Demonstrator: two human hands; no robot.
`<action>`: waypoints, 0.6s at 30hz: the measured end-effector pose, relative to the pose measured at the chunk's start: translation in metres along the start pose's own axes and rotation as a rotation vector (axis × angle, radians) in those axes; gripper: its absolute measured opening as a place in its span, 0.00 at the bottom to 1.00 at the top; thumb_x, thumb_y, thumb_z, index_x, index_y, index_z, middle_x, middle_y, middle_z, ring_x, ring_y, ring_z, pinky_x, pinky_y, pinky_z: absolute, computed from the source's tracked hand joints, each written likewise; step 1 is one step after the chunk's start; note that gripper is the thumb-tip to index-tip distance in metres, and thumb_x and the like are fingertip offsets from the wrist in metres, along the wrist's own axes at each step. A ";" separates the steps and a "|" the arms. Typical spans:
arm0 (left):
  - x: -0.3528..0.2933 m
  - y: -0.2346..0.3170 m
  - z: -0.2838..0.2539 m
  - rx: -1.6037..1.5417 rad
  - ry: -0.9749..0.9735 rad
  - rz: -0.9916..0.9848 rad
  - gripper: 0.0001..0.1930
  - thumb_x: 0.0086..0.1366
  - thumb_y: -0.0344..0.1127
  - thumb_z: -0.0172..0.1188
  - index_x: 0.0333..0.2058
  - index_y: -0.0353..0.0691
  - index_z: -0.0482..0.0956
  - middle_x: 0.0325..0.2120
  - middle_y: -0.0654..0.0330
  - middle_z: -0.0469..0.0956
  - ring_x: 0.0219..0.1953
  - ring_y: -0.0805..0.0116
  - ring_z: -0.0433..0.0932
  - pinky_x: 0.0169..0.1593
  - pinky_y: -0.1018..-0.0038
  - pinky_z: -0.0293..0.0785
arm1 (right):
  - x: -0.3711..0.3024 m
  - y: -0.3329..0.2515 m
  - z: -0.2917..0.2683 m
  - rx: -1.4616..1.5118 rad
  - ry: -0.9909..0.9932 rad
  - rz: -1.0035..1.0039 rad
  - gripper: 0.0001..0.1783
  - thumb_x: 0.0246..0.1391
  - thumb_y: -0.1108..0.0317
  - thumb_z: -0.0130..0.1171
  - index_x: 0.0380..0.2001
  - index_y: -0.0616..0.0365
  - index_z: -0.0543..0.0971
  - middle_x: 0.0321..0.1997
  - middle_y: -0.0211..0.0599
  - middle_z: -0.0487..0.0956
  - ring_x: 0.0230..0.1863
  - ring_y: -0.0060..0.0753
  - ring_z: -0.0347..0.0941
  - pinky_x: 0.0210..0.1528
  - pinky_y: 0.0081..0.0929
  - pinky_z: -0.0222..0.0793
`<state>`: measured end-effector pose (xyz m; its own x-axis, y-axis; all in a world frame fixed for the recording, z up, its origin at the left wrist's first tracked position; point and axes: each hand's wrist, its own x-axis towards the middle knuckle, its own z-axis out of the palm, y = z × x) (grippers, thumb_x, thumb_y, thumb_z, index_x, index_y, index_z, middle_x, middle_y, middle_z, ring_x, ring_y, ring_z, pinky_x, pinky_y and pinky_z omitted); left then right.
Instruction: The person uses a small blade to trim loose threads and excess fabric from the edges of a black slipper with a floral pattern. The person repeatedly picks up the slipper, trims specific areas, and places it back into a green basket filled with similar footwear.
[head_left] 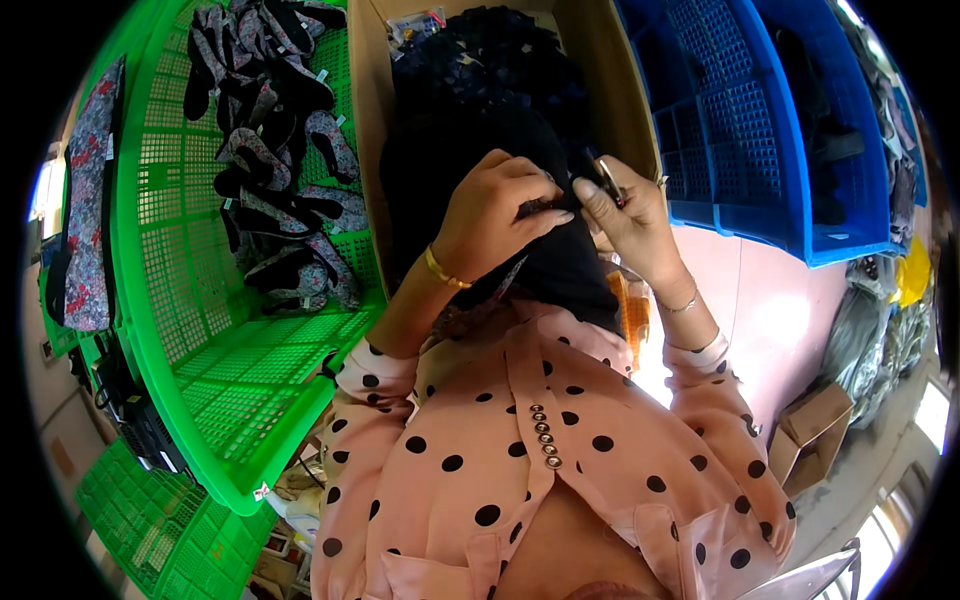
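My left hand (500, 215) is closed, its fingertips pinching a small dark fabric piece (535, 207) over my lap. Opposite it, my right hand (640, 222) grips a small snips-like metal tool (610, 183) between thumb and fingers, with a shiny metal part and dark ends. The two hands are close together, thumbs facing each other. Black cloth (450, 160) lies beneath them across my lap. Much of the dark piece is hidden by my left fingers, and its exact kind cannot be made out.
To the left stands a green plastic crate (235, 375) holding several floral-patterned, black-edged fabric pieces (265, 160). Ahead, a cardboard box (622, 90) contains a dark heap (490, 65). Blue crates (800, 215) stand to the right. A small open carton (812, 430) sits lower right.
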<state>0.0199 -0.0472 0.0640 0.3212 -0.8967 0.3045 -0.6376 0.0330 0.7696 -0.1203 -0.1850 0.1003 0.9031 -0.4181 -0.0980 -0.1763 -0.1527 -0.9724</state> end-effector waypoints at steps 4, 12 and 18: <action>0.009 -0.013 -0.001 -0.298 -0.153 -0.281 0.10 0.55 0.32 0.70 0.24 0.35 0.77 0.17 0.65 0.70 0.21 0.79 0.66 0.26 0.78 0.64 | -0.008 0.013 -0.023 -0.084 0.073 -0.034 0.21 0.68 0.51 0.46 0.38 0.61 0.73 0.22 0.32 0.70 0.23 0.21 0.64 0.28 0.20 0.62; 0.017 -0.018 -0.006 -0.666 -0.261 -0.485 0.13 0.62 0.33 0.66 0.21 0.39 0.73 0.16 0.77 0.64 0.21 0.90 0.59 0.22 0.87 0.55 | -0.022 0.032 -0.027 -0.488 -0.196 0.092 0.25 0.63 0.47 0.52 0.26 0.60 0.75 0.15 0.42 0.70 0.18 0.42 0.69 0.24 0.33 0.63; 0.019 -0.016 -0.007 -0.687 -0.245 -0.496 0.15 0.62 0.32 0.66 0.20 0.41 0.71 0.16 0.77 0.63 0.20 0.90 0.58 0.22 0.87 0.54 | -0.008 0.029 -0.020 -0.457 -0.240 0.102 0.25 0.61 0.47 0.54 0.24 0.59 0.75 0.15 0.45 0.70 0.18 0.46 0.68 0.23 0.35 0.62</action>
<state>0.0410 -0.0617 0.0617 0.2396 -0.9450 -0.2225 0.1231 -0.1978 0.9725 -0.1402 -0.2038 0.0771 0.9272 -0.2424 -0.2856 -0.3727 -0.5196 -0.7688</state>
